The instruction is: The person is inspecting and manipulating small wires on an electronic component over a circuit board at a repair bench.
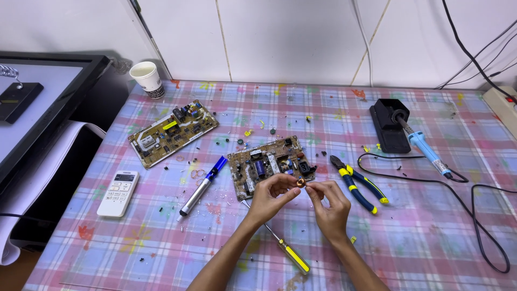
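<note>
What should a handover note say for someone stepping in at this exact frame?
Left hand and right hand: both pinch a small copper-coloured ring part between fingertips, just in front of the near circuit board.
Second circuit board lies further left, untouched.
Yellow-handled screwdriver lies between the forearms; pliers to the right; soldering iron rests in its stand.
Done or left: cannot tell from the picture.

Paper cup at back left by the wall. Second circuit board left of centre. White remote near left edge. Soldering iron and pliers right.
</note>
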